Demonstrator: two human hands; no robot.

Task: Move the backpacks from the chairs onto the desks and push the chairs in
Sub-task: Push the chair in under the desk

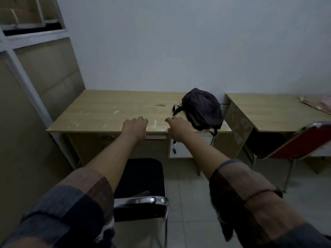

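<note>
Head view showed both arms stretched forward over a wooden desk (111,111) set against a pale wall. Left hand (135,127) hung at the desk's front edge with its fingers curled loosely, holding nothing. Right hand (179,125) reached just beside it, fingers partly bent and empty, close to a strap of the dark backpack (203,109), though whether it touched the strap could not be told. That backpack lay on the right part of the desktop, one strap dangling over the front edge. Below the arms stood a black chair (143,176) with a chrome frame, pulled out from the desk. A red chair (295,145) stood at a second desk (268,111) on the right.
</note>
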